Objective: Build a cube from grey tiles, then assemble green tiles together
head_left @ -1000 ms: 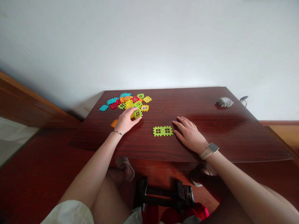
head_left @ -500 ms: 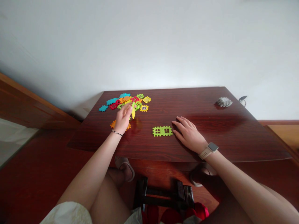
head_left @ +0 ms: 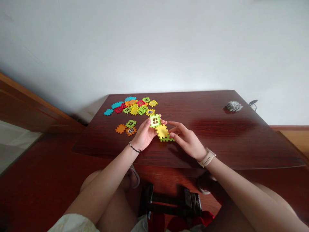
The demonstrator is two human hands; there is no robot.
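The left hand [head_left: 145, 133] pinches a green window [head_left: 155, 120] at its left edge — thumb in front, fingertips behind. Joined below that grip hangs a yellow square [head_left: 162, 131], partly over a green strip [head_left: 166, 140] on the table [head_left: 205, 112]. To the grip's right, the right hand [head_left: 189, 141] is spread, thumb and forefinger apart beside the yellow square — whether touching, I cannot tell. Beyond the grip, leftward, lies a colourful heap [head_left: 134, 110]; far right, a grey stack [head_left: 233, 106].
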